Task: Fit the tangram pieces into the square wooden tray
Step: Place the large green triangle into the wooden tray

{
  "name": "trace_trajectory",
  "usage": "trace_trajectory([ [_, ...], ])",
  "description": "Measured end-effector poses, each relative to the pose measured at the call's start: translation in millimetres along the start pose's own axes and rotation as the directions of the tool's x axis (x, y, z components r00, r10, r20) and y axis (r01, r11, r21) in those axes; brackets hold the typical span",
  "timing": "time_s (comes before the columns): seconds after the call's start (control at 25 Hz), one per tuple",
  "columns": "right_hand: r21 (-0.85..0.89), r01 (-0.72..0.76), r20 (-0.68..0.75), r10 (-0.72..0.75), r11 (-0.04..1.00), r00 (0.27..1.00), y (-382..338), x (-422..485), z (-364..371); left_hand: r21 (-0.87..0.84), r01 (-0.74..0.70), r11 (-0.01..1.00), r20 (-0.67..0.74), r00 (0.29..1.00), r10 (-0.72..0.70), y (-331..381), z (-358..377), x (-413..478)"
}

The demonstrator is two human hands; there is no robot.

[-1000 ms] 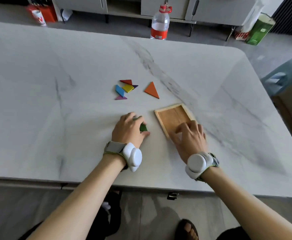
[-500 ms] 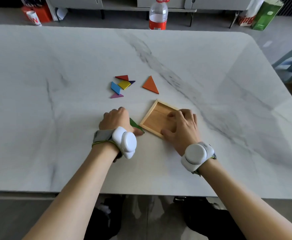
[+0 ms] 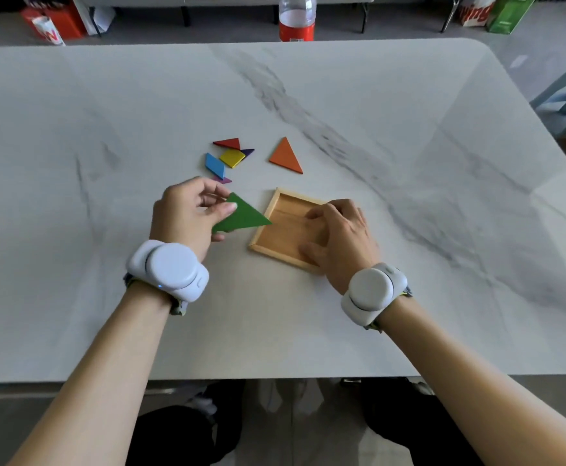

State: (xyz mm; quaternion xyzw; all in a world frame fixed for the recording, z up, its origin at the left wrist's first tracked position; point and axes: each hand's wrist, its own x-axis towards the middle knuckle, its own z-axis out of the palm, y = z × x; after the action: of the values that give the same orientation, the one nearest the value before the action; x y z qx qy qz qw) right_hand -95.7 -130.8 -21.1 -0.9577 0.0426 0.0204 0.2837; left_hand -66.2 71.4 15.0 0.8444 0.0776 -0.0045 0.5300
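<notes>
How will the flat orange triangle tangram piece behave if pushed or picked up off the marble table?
The flat orange triangle tangram piece looks thin and rigid, so it probably slides rather than rolls or tips. The glossy marble table likely offers little friction. Lying flush, its edges may be hard to pinch; probably light.

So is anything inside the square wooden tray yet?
No piece shows on the bare floor of the square wooden tray. The right hand rests over its right part, hiding that area. The green triangle is in the left hand, outside.

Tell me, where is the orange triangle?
The orange triangle lies flat on the table, just beyond the tray and right of the small pieces.
</notes>
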Motion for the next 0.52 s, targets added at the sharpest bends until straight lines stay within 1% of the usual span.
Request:
trace_trajectory([
  [0.04, 0.064, 0.018, -0.047, -0.015, 0.998, 0.999, -4, 0, -1, -0.050, -0.012, 0.999, 0.040, 0.999, 0.014, 3, 3, -1],
  [0.12, 0.241, 0.026, -0.123, 0.004, 0.970, 0.992, -12, 2, -7, -0.041, -0.040, 0.998, 0.155, 0.987, 0.046, 5, 14, -2],
  [0.16, 0.338, 0.020, -0.110, 0.018, 0.941, 0.994, -16, 3, -11, -0.018, -0.056, 0.998, 0.205, 0.977, 0.059, 5, 20, -1],
  [0.2, 0.426, 0.006, -0.066, 0.025, 0.904, 0.997, -20, 3, -13, -0.003, -0.064, 0.998, 0.251, 0.966, 0.063, 5, 25, -1],
  [0.24, 0.476, -0.008, -0.019, 0.019, 0.879, 1.000, -22, 3, -15, 0.000, -0.059, 0.998, 0.287, 0.956, 0.057, 6, 29, -1],
  [0.28, 0.483, -0.017, 0.021, 0.008, 0.875, 1.000, -23, 3, -14, -0.004, -0.045, 0.999, 0.306, 0.951, 0.044, 5, 31, -1],
  [0.36, 0.450, -0.030, 0.061, 0.002, 0.893, 0.998, -21, 3, -12, 0.012, -0.039, 0.999, 0.301, 0.953, 0.034, 6, 31, -2],
  [0.4, 0.438, -0.037, 0.059, 0.012, 0.898, 0.998, -19, 3, -11, 0.054, -0.058, 0.997, 0.273, 0.961, 0.042, 5, 30, -2],
  [0.48, 0.434, -0.057, 0.039, 0.044, 0.899, 0.998, -14, 6, -10, 0.242, -0.104, 0.965, 0.157, 0.985, 0.067, 4, 27, -2],
  [0.52, 0.429, -0.066, 0.037, 0.056, 0.901, 0.998, -12, 7, -9, 0.327, -0.102, 0.940, 0.109, 0.992, 0.070, 2, 25, -1],
])
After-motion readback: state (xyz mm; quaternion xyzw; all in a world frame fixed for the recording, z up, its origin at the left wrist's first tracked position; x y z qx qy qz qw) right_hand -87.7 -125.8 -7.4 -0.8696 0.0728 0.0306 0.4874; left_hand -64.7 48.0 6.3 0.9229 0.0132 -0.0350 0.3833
